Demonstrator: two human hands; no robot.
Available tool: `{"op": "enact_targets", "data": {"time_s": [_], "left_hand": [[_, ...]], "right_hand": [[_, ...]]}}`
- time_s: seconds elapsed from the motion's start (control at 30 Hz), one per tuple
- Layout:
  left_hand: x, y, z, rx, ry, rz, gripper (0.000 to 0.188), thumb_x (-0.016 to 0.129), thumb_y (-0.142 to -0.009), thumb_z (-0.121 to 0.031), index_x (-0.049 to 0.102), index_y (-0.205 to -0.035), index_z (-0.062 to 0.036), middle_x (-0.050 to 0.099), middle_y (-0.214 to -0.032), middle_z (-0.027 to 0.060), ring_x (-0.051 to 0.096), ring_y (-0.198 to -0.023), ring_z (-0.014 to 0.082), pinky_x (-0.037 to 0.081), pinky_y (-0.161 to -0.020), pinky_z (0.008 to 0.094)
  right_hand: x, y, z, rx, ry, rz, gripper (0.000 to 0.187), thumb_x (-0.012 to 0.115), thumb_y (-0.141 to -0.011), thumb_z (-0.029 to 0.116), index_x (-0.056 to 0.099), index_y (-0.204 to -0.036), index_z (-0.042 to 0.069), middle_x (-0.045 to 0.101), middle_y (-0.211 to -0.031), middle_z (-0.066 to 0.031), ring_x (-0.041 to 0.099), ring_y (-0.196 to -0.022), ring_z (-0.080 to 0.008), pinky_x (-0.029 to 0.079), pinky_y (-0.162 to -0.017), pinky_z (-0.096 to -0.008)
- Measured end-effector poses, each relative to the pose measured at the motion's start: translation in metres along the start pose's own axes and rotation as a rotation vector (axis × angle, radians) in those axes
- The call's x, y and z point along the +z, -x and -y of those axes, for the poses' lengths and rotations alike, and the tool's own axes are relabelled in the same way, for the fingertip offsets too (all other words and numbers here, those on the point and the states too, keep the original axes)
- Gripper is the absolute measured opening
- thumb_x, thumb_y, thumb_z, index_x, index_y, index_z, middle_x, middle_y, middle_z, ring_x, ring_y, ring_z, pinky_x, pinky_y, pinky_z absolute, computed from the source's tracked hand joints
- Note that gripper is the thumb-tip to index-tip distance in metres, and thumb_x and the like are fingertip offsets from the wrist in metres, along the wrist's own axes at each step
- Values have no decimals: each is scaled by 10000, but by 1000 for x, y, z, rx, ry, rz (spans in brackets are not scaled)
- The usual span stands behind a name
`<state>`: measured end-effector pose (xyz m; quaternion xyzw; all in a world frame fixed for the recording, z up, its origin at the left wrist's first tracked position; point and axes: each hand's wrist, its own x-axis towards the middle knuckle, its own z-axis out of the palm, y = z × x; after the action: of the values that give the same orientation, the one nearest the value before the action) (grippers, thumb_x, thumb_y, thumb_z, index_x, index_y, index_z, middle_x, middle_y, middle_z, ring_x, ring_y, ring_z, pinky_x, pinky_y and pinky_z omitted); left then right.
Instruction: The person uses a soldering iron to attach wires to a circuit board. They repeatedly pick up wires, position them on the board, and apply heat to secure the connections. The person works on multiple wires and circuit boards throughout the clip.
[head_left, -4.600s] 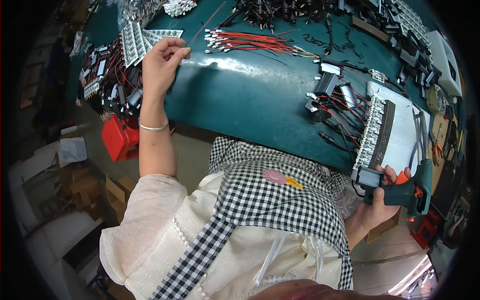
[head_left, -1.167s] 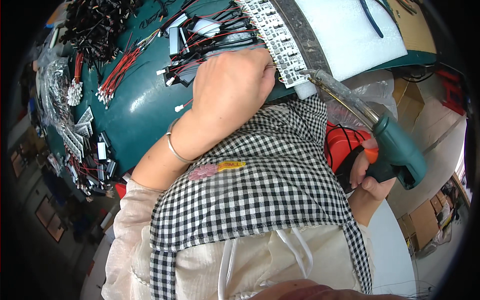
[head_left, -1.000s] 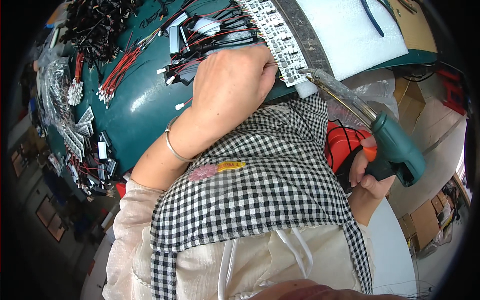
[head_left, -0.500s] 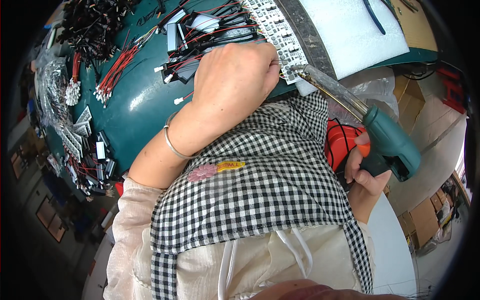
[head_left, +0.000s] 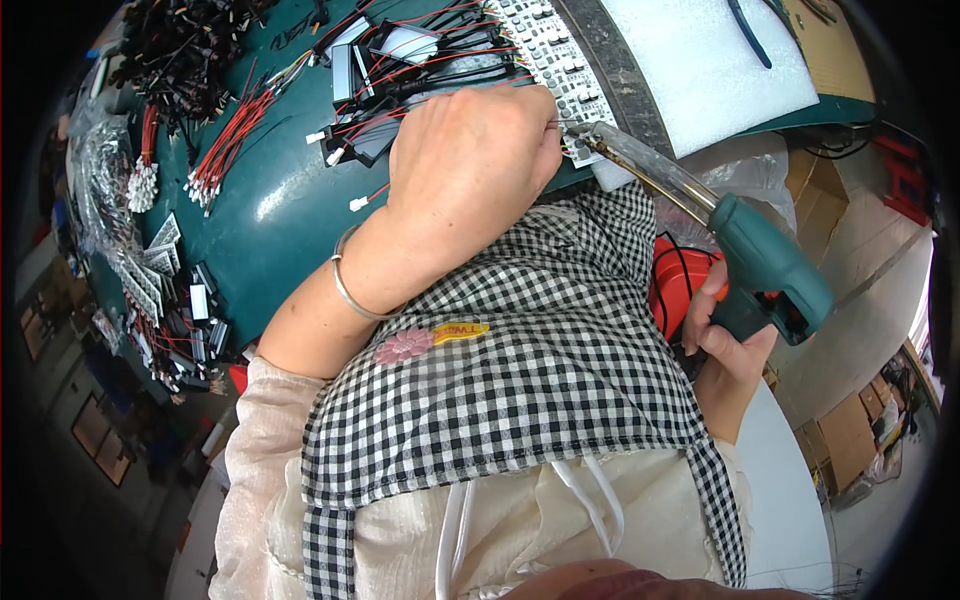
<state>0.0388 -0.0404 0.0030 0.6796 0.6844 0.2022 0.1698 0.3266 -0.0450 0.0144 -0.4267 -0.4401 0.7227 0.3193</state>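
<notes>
My left hand [head_left: 475, 160] is closed, its fingertips pinched at the near end of a strip of white circuit boards [head_left: 560, 65]. A thin red wire with a white plug [head_left: 358, 203] runs under this hand, which seems to pinch it; the grip itself is mostly hidden. My right hand [head_left: 728, 345] is wrapped around the handle of a green soldering gun [head_left: 770, 260]. Its long metal tip points up and left, meeting the near end of the board strip beside my left fingertips.
Black modules with red wires [head_left: 400, 60] lie left of the strip on the green table mat [head_left: 290, 200]. Farther left are a red wire bundle [head_left: 235, 140], black cables [head_left: 180, 60] and clear plastic bags [head_left: 105, 170]. White foam [head_left: 710, 70] lies right of the strip, a red object [head_left: 680, 275] beside my lap.
The soldering gun and my right hand have shifted slightly left and upward, the tip moving a little along the board's end. My left hand has barely moved.
</notes>
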Motion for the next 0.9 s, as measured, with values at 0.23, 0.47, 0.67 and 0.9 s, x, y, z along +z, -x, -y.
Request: {"op": "enact_targets", "data": {"time_s": [0.23, 0.47, 0.67, 0.9], "left_hand": [[0, 1, 0, -6, -1, -2, 56, 655, -771, -112, 647, -757, -58, 636, -642, 97, 627, -565, 288, 484, -514, 365], [2, 1, -1, 19, 23, -10, 107, 618, -759, -110, 601, -703, -21, 620, -640, 146, 613, -563, 338, 483, -509, 426], [0, 0, 0, 13, 52, -13, 141, 596, -753, -109, 569, -665, -2, 606, -627, 171, 603, -557, 363, 480, -503, 458], [2, 1, 0, 29, 44, -19, 145, 592, -751, -106, 564, -655, 0, 605, -622, 171, 600, -553, 364, 479, -505, 457]], "right_hand": [[0, -3, 6, -39, 27, 36, 615, 841, -711, 181, 436, -1088, -86, 537, -679, -100, 533, -462, -155, 425, -391, -248], [-8, -2, 1, -84, -5, 85, 625, 817, -723, 154, 416, -1120, -114, 525, -665, -97, 510, -433, -152, 412, -377, -244], [-7, -8, 10, -158, -77, 46, 718, 792, -745, 164, 369, -1231, -153, 463, -550, -40, 455, -377, -128, 384, -345, -234], [-11, -7, 5, -171, -89, 55, 744, 780, -744, 174, 350, -1249, -162, 458, -540, -37, 441, -363, -125, 383, -341, -232]]}}
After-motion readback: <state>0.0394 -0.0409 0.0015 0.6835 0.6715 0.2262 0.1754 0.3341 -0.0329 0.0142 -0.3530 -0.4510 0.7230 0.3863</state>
